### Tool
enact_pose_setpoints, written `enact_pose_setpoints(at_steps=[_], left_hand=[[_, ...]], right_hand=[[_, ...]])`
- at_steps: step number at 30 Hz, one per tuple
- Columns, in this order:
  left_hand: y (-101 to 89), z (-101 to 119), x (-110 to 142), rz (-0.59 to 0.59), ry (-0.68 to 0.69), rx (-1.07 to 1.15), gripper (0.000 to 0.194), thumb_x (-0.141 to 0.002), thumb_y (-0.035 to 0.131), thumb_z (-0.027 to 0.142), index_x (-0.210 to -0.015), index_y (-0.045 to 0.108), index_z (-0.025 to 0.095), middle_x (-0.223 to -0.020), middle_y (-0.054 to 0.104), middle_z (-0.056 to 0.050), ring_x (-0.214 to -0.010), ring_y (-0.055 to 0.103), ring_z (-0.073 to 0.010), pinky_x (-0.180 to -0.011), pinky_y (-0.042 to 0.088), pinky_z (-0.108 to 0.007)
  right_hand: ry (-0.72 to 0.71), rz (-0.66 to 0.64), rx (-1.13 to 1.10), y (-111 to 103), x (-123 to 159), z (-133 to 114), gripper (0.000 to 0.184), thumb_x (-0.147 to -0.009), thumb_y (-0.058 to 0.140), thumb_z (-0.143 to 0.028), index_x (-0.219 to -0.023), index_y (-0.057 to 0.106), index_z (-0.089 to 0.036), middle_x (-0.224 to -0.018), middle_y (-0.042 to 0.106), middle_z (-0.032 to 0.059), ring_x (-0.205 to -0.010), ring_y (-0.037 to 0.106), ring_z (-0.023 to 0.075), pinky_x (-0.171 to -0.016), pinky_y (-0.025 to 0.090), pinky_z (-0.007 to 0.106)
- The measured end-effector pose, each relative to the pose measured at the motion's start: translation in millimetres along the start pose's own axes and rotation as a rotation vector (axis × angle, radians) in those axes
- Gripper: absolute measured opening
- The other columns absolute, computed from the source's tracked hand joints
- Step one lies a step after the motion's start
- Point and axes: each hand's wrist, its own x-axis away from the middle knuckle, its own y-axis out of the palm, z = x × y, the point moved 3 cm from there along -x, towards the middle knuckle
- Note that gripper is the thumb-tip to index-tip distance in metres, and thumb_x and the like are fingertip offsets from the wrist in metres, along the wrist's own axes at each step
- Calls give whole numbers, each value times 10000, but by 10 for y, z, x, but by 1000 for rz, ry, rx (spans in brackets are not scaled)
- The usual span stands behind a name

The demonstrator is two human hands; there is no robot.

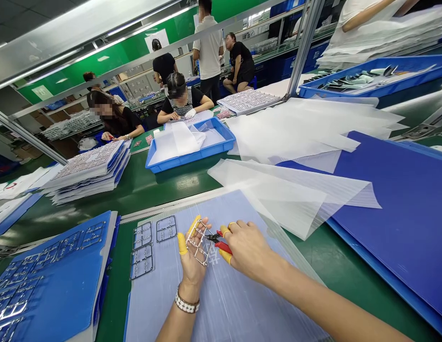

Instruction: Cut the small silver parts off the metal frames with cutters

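Observation:
My left hand [192,259], with yellow finger cots on thumb and fingers and a beaded bracelet on the wrist, is closed on a small silvery metal part frame [200,243] held tilted above a clear sheet. My right hand [246,249], also in yellow finger cots, grips red-handled cutters [221,242] whose tip touches the frame's right edge. Three more part frames [149,244] lie flat on the clear sheet [221,299] just left of my hands.
A blue board [53,280] with several frames lies at the left. Translucent sheets [295,194] and a large blue board [402,213] are on the right. A blue tray [190,154] and stacked parts sheets [89,171] sit beyond. Other people work at the far benches.

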Motion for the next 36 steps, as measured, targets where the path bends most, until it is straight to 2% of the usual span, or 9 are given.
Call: enact_pose_setpoints(at_steps=[8,15,22,27,33,36], left_hand=[[-19,20,-22,0,12,23,591,-841,394,623,-1057,688,159,-1135,669,-140,-1022,620,-268,-973,409,-415],[-3,108,-111,28,63,67,623,-852,355,625,-1045,689,135,-1135,667,-147,-1025,620,-267,-1000,379,-405],[69,106,-98,48,46,52,614,-847,370,630,-1052,687,146,-1155,658,-142,-1027,614,-254,-950,414,-371],[33,64,-95,60,77,25,604,-838,382,642,-1056,683,166,-1159,658,-129,-1057,599,-264,-930,428,-379],[8,47,-108,51,108,-12,599,-837,384,643,-1065,681,176,-1145,665,-122,-1038,605,-262,-953,411,-395],[17,75,-99,32,141,-28,602,-842,368,642,-1046,688,174,-1150,659,-125,-1045,601,-266,-973,395,-408]], right_hand=[[-29,-20,20,16,-15,-23,194,-857,559,-320,-945,623,-159,-846,656,104,-783,610,255,-628,368,328],[-22,10,-23,-26,70,-93,316,-837,572,-401,-1039,618,-162,-930,654,110,-878,571,280,-704,362,365],[-21,17,-70,-1,59,-187,312,-816,598,-400,-1015,619,-161,-918,655,106,-877,562,270,-713,356,360],[-23,19,-66,6,46,-193,300,-810,605,-392,-997,615,-158,-909,659,112,-860,579,275,-699,372,362],[-34,-12,-49,-25,34,-248,203,-824,583,-306,-940,624,-144,-834,658,118,-797,612,266,-646,389,341],[-27,-9,-96,-9,53,-209,222,-813,588,-285,-972,628,-135,-849,658,128,-819,614,282,-671,404,356]])
